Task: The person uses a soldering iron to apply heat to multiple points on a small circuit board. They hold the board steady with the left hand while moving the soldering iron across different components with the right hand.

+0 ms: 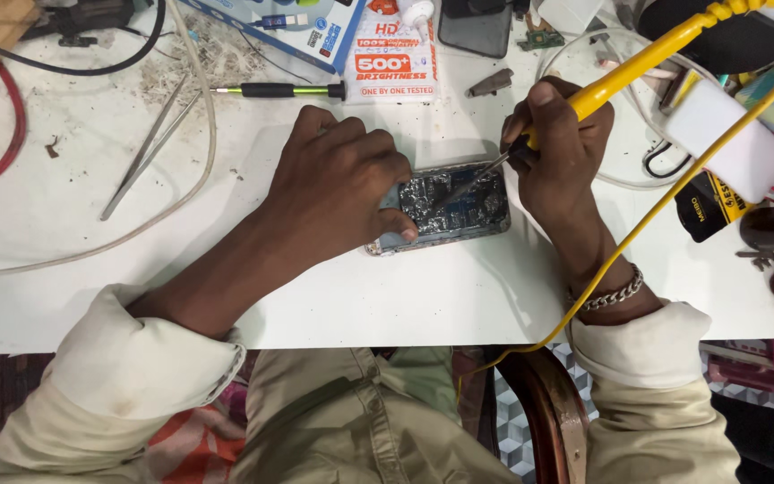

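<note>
Presently, the left hand (338,184) is closed over the nine o'clock end of an opened phone (454,208), thumb on its near edge, pinning it to the white table (405,296). The right hand (559,148) is wrapped tight round a yellow soldering iron (624,72), tip resting on the exposed board. The phone lies at table centre, long axis running nine to three o'clock, slightly tilted. The iron points from two o'clock down toward eight. Recommended: keep the phone pinned flat, touch the tip lightly, and hold the yellow cord (674,188) clear. Tweezers (150,148) lie at ten o'clock, unused.
</note>
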